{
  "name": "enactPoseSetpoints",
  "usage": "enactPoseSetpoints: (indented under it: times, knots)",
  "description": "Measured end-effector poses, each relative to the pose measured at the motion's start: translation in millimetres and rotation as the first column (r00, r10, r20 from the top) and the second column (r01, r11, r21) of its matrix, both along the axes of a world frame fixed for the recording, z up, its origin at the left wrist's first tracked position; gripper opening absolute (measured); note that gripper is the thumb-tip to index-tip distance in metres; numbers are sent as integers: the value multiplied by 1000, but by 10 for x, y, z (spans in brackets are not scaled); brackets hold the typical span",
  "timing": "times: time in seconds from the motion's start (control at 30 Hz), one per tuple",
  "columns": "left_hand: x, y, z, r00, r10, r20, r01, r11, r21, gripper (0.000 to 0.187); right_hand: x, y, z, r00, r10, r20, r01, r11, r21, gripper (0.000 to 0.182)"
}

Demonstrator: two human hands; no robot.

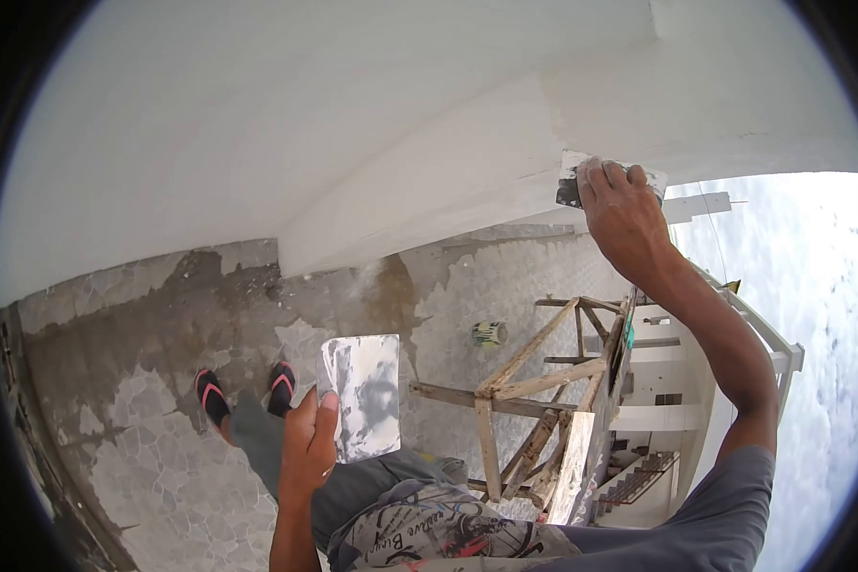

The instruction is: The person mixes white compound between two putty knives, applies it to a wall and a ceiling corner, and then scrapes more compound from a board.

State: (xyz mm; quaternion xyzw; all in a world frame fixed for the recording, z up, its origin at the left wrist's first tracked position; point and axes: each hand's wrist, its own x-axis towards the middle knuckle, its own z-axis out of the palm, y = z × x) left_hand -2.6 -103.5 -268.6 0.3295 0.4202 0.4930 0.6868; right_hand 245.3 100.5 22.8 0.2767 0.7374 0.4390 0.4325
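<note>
My right hand [624, 214] is raised at the upper right, its fingers wrapped over a putty scraper [570, 181] with a dark and white-smeared blade. The blade is against the white wall [429, 181], near its lower edge in the view. Lower down, my left hand [310, 439] grips a flat rectangular putty plate [367, 398] by its left side, thumb on the face. White and grey smears cover that plate. It is apart from the wall, in front of my body.
A wooden trestle [510, 386] stands to the right of my legs. On the patchy stone-patterned floor [176, 458] is a small bucket [489, 333]. My feet are in flip-flops [214, 396]. A white building with stairs [639, 477] and the sky lie beyond, at right.
</note>
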Motion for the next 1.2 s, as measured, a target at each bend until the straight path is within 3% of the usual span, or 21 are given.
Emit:
enactPoseSetpoints:
  times: [0.07,0.13,0.27,0.37,0.53,0.63,0.67,0.7,0.77,0.87,1.0,1.1,1.2]
  knots:
    - [6,8,18,1000,14,6,-14,1000,9,31,-11,79,208,998,61,25,-65,981,182,43]
    - [-1,9,5,1000,-4,8,4,1000,8,31,23,113,394,998,6,65,-28,941,336,44]
    - [-10,7,-28,1000,-30,-1,30,999,18,30,111,151,460,987,-143,71,94,882,462,45]
    - [-28,12,-22,998,-54,-7,54,998,15,29,192,160,335,987,-106,122,44,902,428,44]
    - [24,13,-25,1000,-8,16,8,999,32,28,71,-2,62,986,-156,65,150,984,91,37]
    - [5,3,-66,999,-38,12,38,999,10,28,-34,-75,87,993,-108,47,106,993,47,46]
    - [10,-8,-81,999,-44,15,44,999,2,27,-75,-54,152,991,-131,20,128,984,121,46]
    - [13,-14,-88,999,-50,18,51,999,-6,27,-18,-1,260,1000,20,14,-22,977,211,41]
    - [29,-15,-81,999,-34,36,34,999,-8,27,-2,88,490,998,18,64,-43,909,415,42]
    - [52,-11,-73,999,-9,52,9,1000,3,26,72,154,686,982,-187,4,152,811,564,45]
    - [40,10,-50,998,-19,58,18,1000,25,26,122,74,532,982,-119,146,34,875,483,43]
    - [21,38,29,999,-29,42,28,999,18,26,121,-2,377,995,-65,73,47,974,223,36]
    - [39,15,-38,999,-34,35,34,999,11,25,22,-28,409,997,-74,34,68,986,154,36]
